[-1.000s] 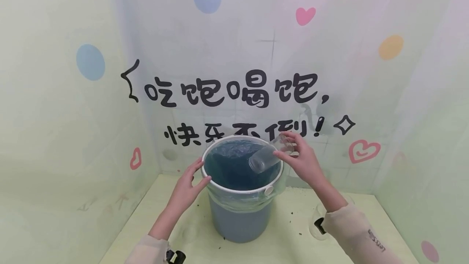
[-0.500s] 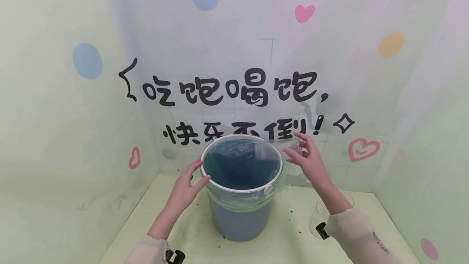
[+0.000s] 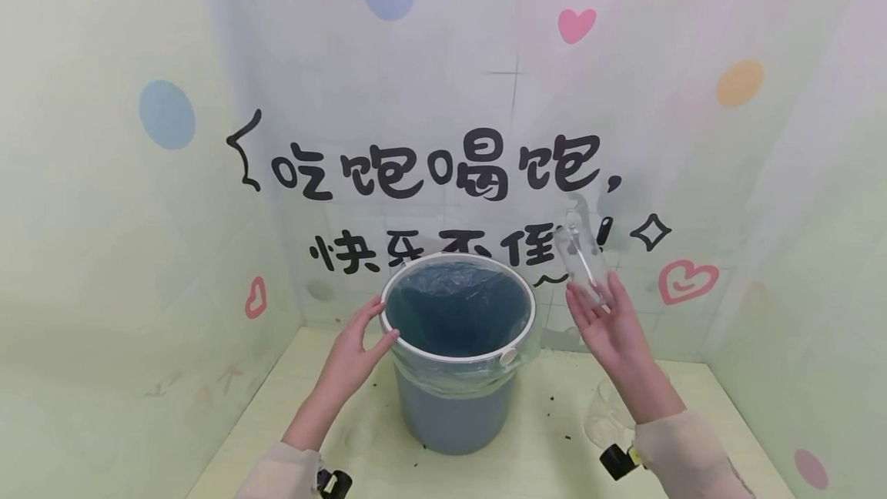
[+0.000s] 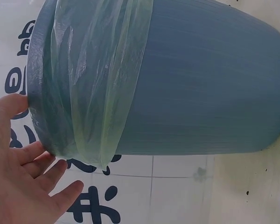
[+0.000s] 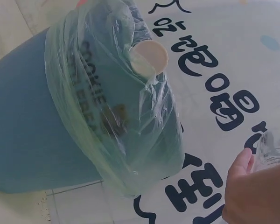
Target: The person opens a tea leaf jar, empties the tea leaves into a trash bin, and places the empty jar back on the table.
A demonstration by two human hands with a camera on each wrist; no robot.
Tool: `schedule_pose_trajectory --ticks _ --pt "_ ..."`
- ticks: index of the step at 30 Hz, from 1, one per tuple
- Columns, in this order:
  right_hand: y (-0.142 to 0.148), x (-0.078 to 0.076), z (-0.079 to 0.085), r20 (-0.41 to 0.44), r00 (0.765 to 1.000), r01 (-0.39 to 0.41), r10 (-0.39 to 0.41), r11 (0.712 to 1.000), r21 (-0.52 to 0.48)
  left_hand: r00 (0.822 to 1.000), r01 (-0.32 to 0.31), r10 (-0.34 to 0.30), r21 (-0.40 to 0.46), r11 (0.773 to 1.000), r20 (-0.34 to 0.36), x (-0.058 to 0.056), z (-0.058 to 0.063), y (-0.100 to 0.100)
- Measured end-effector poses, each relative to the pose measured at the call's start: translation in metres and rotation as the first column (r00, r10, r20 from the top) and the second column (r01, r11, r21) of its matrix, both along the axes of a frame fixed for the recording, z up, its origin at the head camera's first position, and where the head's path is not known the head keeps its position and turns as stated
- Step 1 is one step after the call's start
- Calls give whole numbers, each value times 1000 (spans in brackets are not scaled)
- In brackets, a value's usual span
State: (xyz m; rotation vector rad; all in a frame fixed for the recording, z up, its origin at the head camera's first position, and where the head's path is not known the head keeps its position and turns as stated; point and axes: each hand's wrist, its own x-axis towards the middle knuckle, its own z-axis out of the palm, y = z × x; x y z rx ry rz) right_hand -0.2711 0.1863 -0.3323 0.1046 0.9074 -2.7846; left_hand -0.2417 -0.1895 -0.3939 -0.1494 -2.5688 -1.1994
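Observation:
A blue-grey trash bin (image 3: pixel 453 414) stands upright on the table, with a thin green bag lining it and folded down outside its white rim (image 3: pixel 443 360). My left hand (image 3: pixel 352 353) touches the near left of that rim, thumb and fingers spread apart and loosely bent. In the left wrist view the left hand (image 4: pixel 23 172) has its thumb and fingertips against the bin's edge. Right of the bin, my right hand (image 3: pixel 618 329) holds a clear glass (image 3: pixel 584 264) near its lower end, tilted slightly left. Only part of the glass (image 5: pixel 273 147) shows in the right wrist view.
A clear rounded vessel (image 3: pixel 604 416) sits on the table (image 3: pixel 547 468), partly behind the right forearm. Several small dark bits lie around the bin. Lettered, patterned walls enclose the back and both sides.
The glass was tipped over the bin's opening, mouth end down. My right hand has lifted it away to the right and turned it nearly upright. The left hand stays at the rim.

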Motion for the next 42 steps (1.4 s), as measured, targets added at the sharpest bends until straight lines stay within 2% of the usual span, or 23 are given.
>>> schedule_pose_trajectory --ticks 5,9,11,14,16,18,20,23,25,26,29,30,33,36,37,39,42 --pt "4 3 -9 20 1000 -12 13 1000 -24 1000 4 -4 -4 1000 7 -2 0 -1" --pt "9 6 -19 -24 999 -39 39 999 -31 1000 6 -6 -9 1000 10 -5 -1 -2" --pt "13 9 -25 -67 997 -48 47 999 -1 1000 5 -5 -11 1000 8 -6 -1 -3" --pt "21 14 -34 -159 987 -23 38 995 95 1000 1 -1 -11 1000 5 -6 -2 -4" --pt "29 19 -42 -230 973 17 28 981 195 1000 -1 1 -6 1000 6 -6 -2 -3" --pt "37 24 -50 -289 957 71 20 951 301 1000 -1 1 2 1000 11 -6 -3 -1" --pt "45 30 -59 -331 944 138 2 907 398 1000 -1 1 3 1000 25 -4 -3 0" --pt "57 38 -72 -371 928 240 -34 816 526 1000 -3 3 4 1000 29 -1 -4 2" --pt "63 42 -79 -387 920 305 -65 738 602 1000 -9 9 -2 1000 25 1 -3 3" --pt "67 43 -82 -397 915 335 -73 688 644 1000 -10 10 -1 1000 18 1 -3 3" --pt "77 48 -93 -418 903 410 -101 492 768 1000 -16 16 1 1000 10 2 -2 3" --pt "80 50 -96 -423 900 428 -108 415 803 1000 -16 16 -1 1000 14 2 -1 4" --pt "91 55 -107 -413 903 430 -118 217 877 1000 -13 14 -5 1000 23 1 0 4" --pt "100 55 -116 -366 926 373 -95 79 924 1000 -13 13 -4 1000 24 1 0 3" --pt "104 56 -119 -338 938 342 -82 42 939 1000 -13 13 -4 1000 25 1 0 3" --pt "110 56 -125 -276 960 276 -53 -14 961 1000 -11 11 -4 1000 24 1 1 4" --pt "117 56 -134 -183 983 182 -18 -55 982 1000 -11 11 -3 1000 25 2 1 3"
